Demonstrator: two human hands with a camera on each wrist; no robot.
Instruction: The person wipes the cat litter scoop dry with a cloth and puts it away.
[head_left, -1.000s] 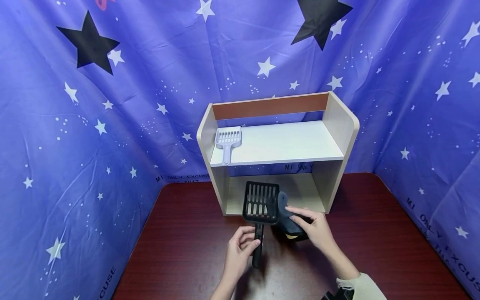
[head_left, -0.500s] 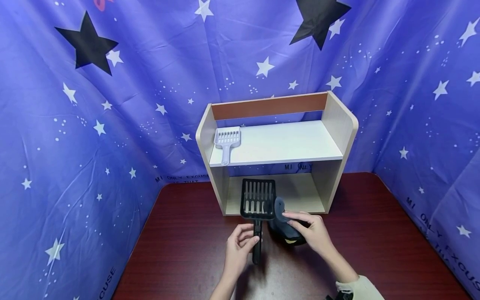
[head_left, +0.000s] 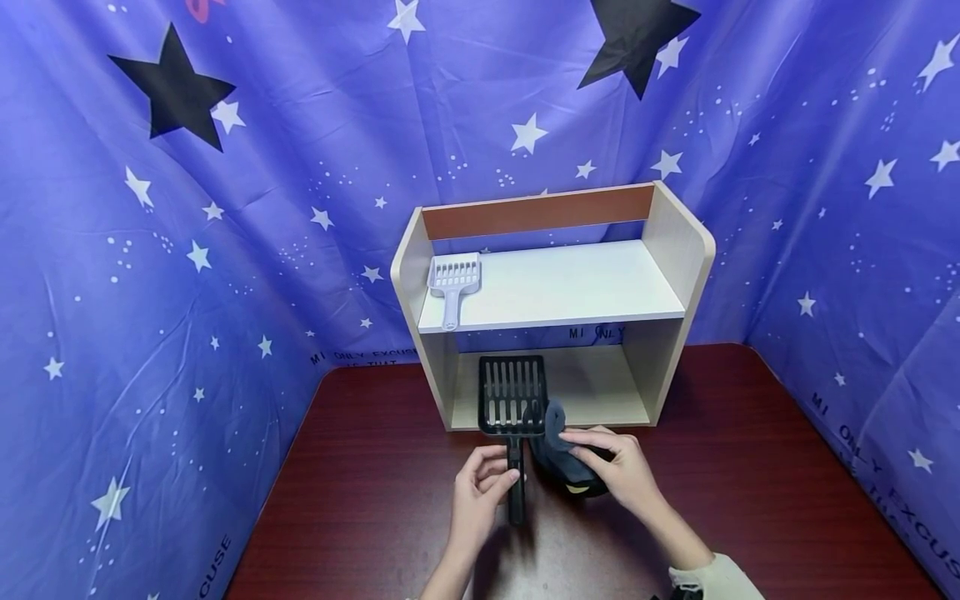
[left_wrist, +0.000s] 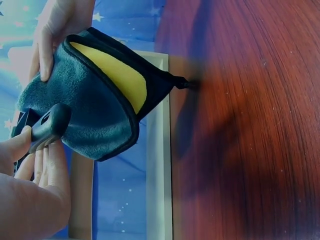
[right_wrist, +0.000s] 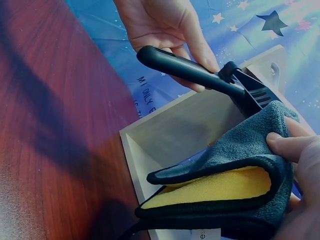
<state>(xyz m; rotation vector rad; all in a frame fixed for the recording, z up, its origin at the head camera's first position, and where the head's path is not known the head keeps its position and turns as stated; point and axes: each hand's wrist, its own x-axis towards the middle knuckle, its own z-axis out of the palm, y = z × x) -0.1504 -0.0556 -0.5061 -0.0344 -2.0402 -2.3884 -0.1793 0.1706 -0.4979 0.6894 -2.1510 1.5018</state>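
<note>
My left hand (head_left: pixel 477 493) grips a black slotted litter scoop (head_left: pixel 513 431) by its handle, pan upward, above the table. A folded cleaning cloth (head_left: pixel 557 454), dark grey-blue with a yellow inner side and black edging, is pinched between the thumb and fingers of my right hand (head_left: pixel 626 468). In the head view the cloth lies against the lower right edge of the scoop's pan. In the right wrist view the scoop's handle (right_wrist: pixel 190 71) shows whole, while the cloth (right_wrist: pixel 245 135) covers part of its pan. The cloth's lower part hangs loose in the left wrist view.
Behind the hands stands a two-level wooden shelf (head_left: pixel 667 367) on the dark red table (head_left: pixel 352 500). A pale lilac slotted scoop (head_left: pixel 452 292) lies at the left of its upper board. Blue star-printed curtains (head_left: pixel 247 275) enclose the back and sides.
The black scoop has shifted slightly left and tipped a little. My right hand has moved left and slightly down with the cloth, along the right edge of the scoop's pan.
</note>
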